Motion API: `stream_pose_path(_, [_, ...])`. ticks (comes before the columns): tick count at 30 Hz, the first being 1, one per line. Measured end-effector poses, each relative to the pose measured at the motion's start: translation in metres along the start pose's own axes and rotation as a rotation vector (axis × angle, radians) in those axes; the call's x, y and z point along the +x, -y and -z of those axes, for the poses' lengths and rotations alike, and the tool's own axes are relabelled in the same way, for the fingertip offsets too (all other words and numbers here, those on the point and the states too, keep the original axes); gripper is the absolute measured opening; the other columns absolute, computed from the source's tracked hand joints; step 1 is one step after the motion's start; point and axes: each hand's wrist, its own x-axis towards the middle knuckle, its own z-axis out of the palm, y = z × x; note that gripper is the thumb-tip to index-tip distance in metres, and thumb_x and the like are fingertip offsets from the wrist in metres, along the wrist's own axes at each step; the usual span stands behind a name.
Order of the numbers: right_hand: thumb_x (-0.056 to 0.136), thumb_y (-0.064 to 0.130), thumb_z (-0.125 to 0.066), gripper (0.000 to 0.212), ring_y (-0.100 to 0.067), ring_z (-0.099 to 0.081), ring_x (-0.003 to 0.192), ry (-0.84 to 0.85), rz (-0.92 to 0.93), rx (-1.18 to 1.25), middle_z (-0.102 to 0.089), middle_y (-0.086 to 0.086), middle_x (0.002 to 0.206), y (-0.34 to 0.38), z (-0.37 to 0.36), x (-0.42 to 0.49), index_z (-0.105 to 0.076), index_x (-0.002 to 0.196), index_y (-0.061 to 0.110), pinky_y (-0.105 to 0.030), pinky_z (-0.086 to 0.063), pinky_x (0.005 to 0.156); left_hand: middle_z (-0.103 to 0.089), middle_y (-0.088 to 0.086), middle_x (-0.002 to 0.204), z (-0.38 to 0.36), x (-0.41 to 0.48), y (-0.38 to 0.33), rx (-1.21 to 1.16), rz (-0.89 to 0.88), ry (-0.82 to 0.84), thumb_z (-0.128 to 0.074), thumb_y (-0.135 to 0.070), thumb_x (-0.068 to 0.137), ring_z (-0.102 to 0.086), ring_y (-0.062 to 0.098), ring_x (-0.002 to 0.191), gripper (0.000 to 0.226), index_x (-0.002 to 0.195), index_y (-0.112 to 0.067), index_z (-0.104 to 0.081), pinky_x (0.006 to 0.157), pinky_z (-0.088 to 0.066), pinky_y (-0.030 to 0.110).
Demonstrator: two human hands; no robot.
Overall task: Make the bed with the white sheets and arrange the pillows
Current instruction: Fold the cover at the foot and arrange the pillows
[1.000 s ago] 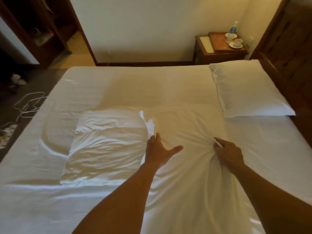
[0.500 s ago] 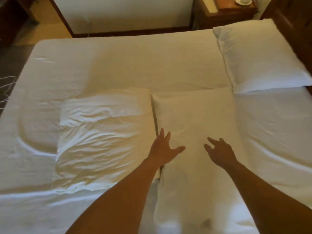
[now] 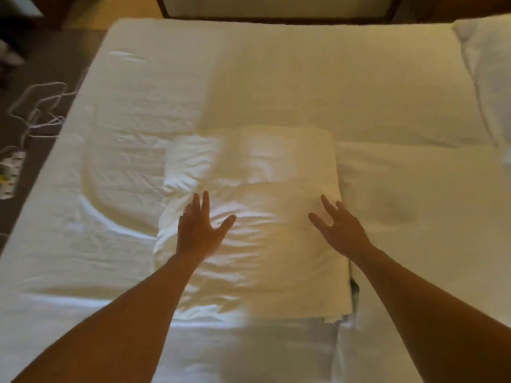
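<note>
Folded white sheet (image 3: 276, 175) lies at the centre of the bed (image 3: 276, 64). Left hand (image 3: 197, 230), fingers spread wide, is over its 8 o'clock part. Right hand (image 3: 341, 230), fingers likewise straight and empty, is at its 4 o'clock edge, apparently to flatten the fold. Pillow (image 3: 492, 78) lies at 2 o'clock.

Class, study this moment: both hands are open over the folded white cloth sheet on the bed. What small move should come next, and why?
Probably lower the left hand and right hand flat onto the folded white cloth sheet and smooth it outward. Both hands are open and hold nothing, and the sheet's top is visibly creased.
</note>
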Motion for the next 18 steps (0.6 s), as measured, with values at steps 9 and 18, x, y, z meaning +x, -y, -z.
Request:
stream_pose_path(9, [0.076, 0.085, -0.047, 0.089, -0.037, -0.02, 0.152, -0.275, -0.087, 0.042, -0.004, -0.003, 0.169, -0.028, -0.06, 0.065, -0.009, 0.153, 0.06, -0.051, -0.026, 0.121, -0.043, 0.017, 0.155, -0.021, 0.058, 0.109, -0.291, 0.243, -0.349, -0.039, -0.081, 0.081, -0.04, 0.036, 0.14, 0.103, 0.162, -0.032, 0.001, 0.116, -0.031, 0.055])
stream_pose_path(18, [0.07, 0.087, -0.044, 0.097, -0.041, -0.013, 0.153, -0.493, -0.219, 0.032, 0.004, -0.018, 0.169, -0.051, -0.114, 0.104, 0.003, 0.151, 0.062, -0.049, -0.022, 0.121, -0.042, 0.018, 0.153, -0.093, 0.078, 0.121, -0.343, 0.222, -0.382, -0.052, -0.07, 0.081, -0.043, 0.04, 0.132, 0.108, 0.163, -0.024, 0.0, 0.111, -0.036, 0.056])
